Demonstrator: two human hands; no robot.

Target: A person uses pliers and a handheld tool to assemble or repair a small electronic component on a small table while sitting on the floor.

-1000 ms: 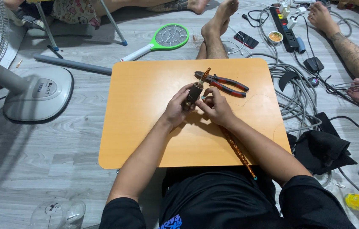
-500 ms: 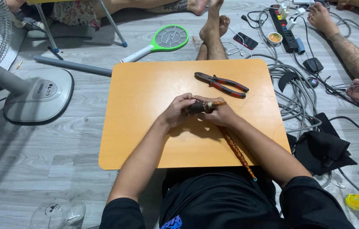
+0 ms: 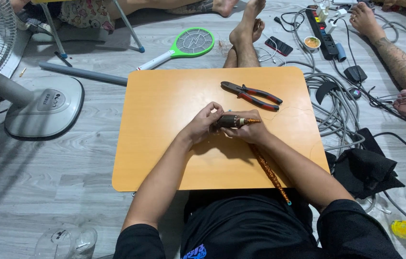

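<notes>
Left hand (image 3: 204,125) and right hand (image 3: 247,130) together over the middle of the bench (image 3: 164,144), both grips closed on a short dark brown spool (image 3: 229,121) held level just above the board. Left fingers wrapped round its left end, right fingers cupped under its right end, where an orange-wound tip pokes out. Trailing from under the right wrist, a long glittery orange-brown cord (image 3: 267,170), thin and rough-looking, crossing the near edge and hanging off toward the lap.

Bench top smooth, matt orange, rounded at the corners. Broad bare room to the left of the hands and along the near edge; less to the right.

Pliers (image 3: 252,95) with red and black handles flat on the far right part, well apart from the hands, jaws pointing left.

Off the far edge, on grey plank flooring: a green racket-shaped bug swatter (image 3: 183,46) and a grey pipe (image 3: 83,74). Grey cables (image 3: 337,103) heaped just beside the right edge. White fan base (image 3: 44,108) well off to the left.
</notes>
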